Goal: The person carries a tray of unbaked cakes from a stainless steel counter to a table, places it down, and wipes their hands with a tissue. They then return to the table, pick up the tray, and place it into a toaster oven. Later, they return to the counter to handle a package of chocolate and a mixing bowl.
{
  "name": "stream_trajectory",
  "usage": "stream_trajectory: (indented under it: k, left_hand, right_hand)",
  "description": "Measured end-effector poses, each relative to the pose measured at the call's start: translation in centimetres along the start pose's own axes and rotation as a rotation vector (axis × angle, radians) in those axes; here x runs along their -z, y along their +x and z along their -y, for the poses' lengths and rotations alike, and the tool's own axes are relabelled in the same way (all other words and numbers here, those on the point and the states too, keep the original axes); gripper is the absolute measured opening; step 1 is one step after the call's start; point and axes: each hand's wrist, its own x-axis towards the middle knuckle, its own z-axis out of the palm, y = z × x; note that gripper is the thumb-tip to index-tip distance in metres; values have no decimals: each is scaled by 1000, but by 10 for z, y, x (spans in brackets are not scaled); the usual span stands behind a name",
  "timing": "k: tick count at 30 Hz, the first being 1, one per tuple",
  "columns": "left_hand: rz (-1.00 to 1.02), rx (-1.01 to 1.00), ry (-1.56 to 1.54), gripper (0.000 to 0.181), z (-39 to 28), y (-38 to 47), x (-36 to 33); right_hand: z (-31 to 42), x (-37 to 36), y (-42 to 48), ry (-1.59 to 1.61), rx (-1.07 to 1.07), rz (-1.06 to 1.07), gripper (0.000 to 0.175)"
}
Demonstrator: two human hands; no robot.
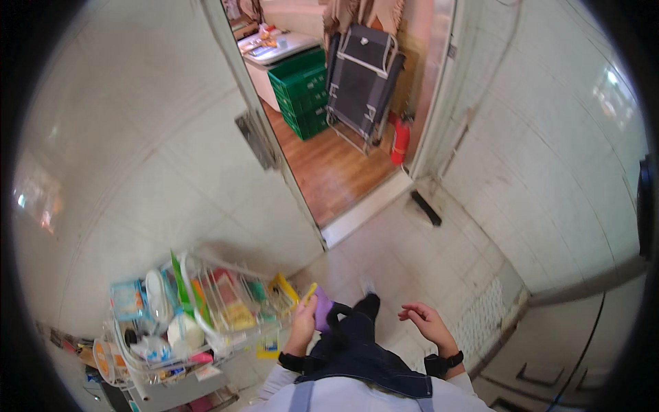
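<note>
My left hand [305,316] holds a purple item [323,309] with a narrow yellow part [310,292] standing up beside the thumb. Blur keeps me from telling exactly what it is. A dark strap-like loop [337,314] hangs just right of it, against my dark apron [355,350]. Close on the left stands a white wire rack [195,293] filled with packets and containers. My right hand [423,316] hovers above the tiled floor with nothing in it, its fingers loosely bent and apart.
An open doorway with a white sill [368,211] lies ahead. Beyond it are stacked green plastic crates [301,92], a folded lounger [363,77] and a red fire extinguisher [400,141]. A black bar-shaped object [426,208] rests near the sill. Cabinet doors [556,340] stand at right.
</note>
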Motion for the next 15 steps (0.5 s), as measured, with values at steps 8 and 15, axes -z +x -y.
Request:
stream_trajectory:
  k: [8, 15]
  left_hand:
    - [218, -99, 115, 30, -115, 212, -142]
    - [-1, -295, 60, 34, -168, 365, -184]
  right_hand:
    - [-108, 166, 165, -923, -374, 36, 34]
    - [-212, 256, 255, -813, -725, 189, 27]
